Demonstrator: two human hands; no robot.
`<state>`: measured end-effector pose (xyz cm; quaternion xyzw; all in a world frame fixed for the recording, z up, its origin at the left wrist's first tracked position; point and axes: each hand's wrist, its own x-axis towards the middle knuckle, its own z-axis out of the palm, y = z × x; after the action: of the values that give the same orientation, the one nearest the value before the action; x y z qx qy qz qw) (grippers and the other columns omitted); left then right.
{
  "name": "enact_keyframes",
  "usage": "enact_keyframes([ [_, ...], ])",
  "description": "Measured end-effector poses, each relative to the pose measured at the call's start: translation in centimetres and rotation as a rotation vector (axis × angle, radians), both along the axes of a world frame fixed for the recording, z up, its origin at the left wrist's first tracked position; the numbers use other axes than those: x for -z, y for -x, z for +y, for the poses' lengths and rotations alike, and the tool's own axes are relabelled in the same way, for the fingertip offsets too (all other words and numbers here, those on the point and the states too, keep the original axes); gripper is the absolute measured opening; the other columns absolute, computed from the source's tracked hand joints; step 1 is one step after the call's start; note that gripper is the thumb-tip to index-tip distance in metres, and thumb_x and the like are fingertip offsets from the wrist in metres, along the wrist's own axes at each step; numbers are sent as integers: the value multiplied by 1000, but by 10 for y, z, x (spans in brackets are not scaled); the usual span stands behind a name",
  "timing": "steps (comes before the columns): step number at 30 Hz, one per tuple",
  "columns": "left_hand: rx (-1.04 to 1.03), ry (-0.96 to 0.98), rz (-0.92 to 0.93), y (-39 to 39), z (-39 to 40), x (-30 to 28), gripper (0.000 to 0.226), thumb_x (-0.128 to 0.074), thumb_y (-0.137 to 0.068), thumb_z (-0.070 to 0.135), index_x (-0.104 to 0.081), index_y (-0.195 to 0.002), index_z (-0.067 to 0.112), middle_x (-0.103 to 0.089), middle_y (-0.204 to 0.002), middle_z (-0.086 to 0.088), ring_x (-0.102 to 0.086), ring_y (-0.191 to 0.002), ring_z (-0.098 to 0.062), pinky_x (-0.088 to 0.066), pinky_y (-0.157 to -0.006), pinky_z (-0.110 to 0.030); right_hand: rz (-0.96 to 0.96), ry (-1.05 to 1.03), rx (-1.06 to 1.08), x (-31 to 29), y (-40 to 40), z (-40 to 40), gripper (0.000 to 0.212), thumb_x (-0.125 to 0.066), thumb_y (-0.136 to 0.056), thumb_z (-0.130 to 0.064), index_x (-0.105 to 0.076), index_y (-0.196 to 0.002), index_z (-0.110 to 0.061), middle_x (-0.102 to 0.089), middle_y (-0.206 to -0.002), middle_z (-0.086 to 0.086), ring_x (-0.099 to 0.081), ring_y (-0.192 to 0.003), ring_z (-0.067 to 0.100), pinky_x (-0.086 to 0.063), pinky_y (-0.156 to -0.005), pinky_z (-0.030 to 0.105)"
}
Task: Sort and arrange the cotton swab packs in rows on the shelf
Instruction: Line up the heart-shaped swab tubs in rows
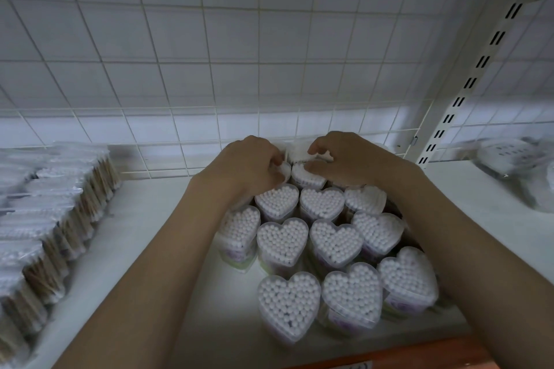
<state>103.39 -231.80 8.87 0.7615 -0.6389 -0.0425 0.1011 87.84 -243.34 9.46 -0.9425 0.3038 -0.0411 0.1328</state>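
- our left hand [251, 160] and right hand [344, 159] are both reaching to the back of the shelf [156, 234], at about 12 o'clock from the pile of packs.
- our left fingers are curled around the edge of a back pack [283, 169], pinching it.
- our right fingers and thumb pinch the heart-shaped pack [307, 177] just beside it. another white pack [298, 148] sits right behind, against the wire.
- we think the job right now is to line up the back row. to do it well, we should push each pack snug against the next one and keep it standing up, tips on top.
- we should move slowly. our arms hang over the front packs, and a bump could knock them down.
- the heart-shaped cotton swab packs [299, 249] stand close together in the middle of the shelf, in rows of about three. the rows look a bit crooked, mostly at 3 o'clock.
- the shelf is white and smooth. a white wire grid [209, 69] makes the back wall.
- at 9 o'clock there are clear bags of wooden-stick swabs [45, 219], stacked in a long line.
- at 2 o'clock a white post with slots [467, 84] holds the shelf up. past it are more clear-wrapped things [509, 159], too blurry to name.
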Motion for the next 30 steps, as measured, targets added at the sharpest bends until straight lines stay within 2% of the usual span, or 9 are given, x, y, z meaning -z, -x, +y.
enact_keyframes([
  [3,4,8,26,-3,-2,-6,33,-54,-87,42,-63,-110,21,-59,-116,3,-54,-104,-18,-44,-89,-34,11,45,-36,-8,-4,-11,34,-49,-94,-30,-52,-126,-18,-50,-121,5,-42,-94,11,-33,-82,24],
  [5,-13,43,52,-9,-5,-12,36,-56,-87,43,-61,-114,21,-56,-120,2,-52,-103,-16,-43,-90,-32,32,45,-60,-13,-9,-19,31,-49,-94,-22,-52,-125,-21,-50,-119,4,-44,-95,12,-37,-84,26],
  [10,-70,37,-6,-25,-20,-22,34,-58,-87,36,-61,-116,18,-58,-120,-2,-51,-111,-19,-43,-92,-34,127,36,-140,-17,-25,-31,38,-52,-91,-11,-51,-125,-28,-49,-115,3,-43,-91,10,-38,-83,26],
  [14,-108,-57,-52,-29,-31,-18,41,-57,-86,41,-60,-119,16,-56,-123,-7,-53,-111,-22,-45,-94,-37,264,18,-196,-17,-36,-34,46,-57,-89,-18,-45,-131,-34,-44,-113,0,-46,-101,17,-41,-87,31],
  [19,-145,-90,-65,-25,-37,-12,47,-57,-85,47,-61,-115,12,-59,-114,-7,-56,-103,-24,-48,-89,-38,309,42,-225,-16,-43,-40,52,-61,-87,-34,-43,-136,-33,-44,-124,-1,-41,-120,19,-32,-88,26],
  [23,-169,-90,-119,-19,-42,-10,30,-58,-84,47,-55,-91,18,-61,-109,-7,-58,-100,-24,-47,-85,-33,248,73,-234,-12,-45,-44,45,-62,-86,-35,-50,-129,-29,-37,-96,-9,-46,-107,17,-31,-80,25],
  [25,-187,-87,-115,-17,-45,-9,33,-58,-84,47,-59,-93,15,-60,-111,-7,-57,-101,-24,-45,-83,-32,225,75,-228,-9,-44,-46,42,-61,-86,-37,-52,-126,-26,-35,-88,-11,-45,-99,16,-30,-77,24],
  [28,-214,-86,-113,-15,-48,-8,46,-57,-84,48,-63,-108,10,-59,-114,-7,-56,-102,-24,-44,-83,-33,217,83,-218,-6,-42,-47,41,-58,-87,-41,-52,-124,-26,-31,-82,-12,-40,-90,13,-30,-75,25],
  [30,-226,-103,-157,-14,-49,-7,45,-56,-83,53,-62,-97,11,-60,-106,-7,-56,-93,-23,-41,-79,-33,200,91,-210,-5,-41,-47,39,-58,-87,-43,-53,-122,-27,-31,-82,-12,-41,-88,14,-30,-74,25],
])
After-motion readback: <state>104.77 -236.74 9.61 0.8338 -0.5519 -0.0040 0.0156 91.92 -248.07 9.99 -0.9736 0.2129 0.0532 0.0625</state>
